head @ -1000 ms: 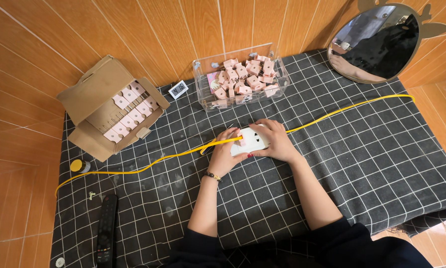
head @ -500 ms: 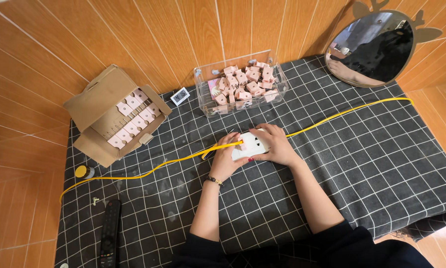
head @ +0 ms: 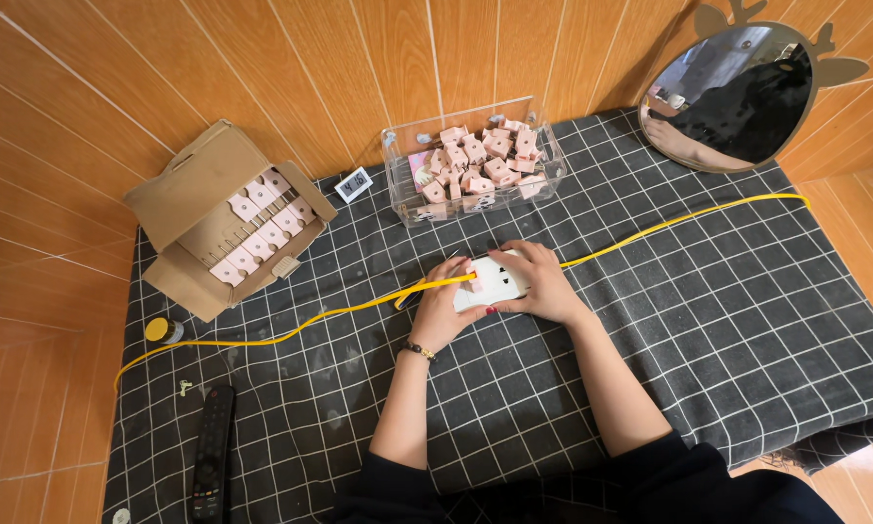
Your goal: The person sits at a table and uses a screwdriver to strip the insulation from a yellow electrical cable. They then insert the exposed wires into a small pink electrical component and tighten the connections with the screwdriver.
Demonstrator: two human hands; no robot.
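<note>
The white box is held tight between the left hand and right hand, so keep the yellow cord beside them flat.

Dark sleeves pushed up, a beaded bracelet, red-painted nails.
</note>
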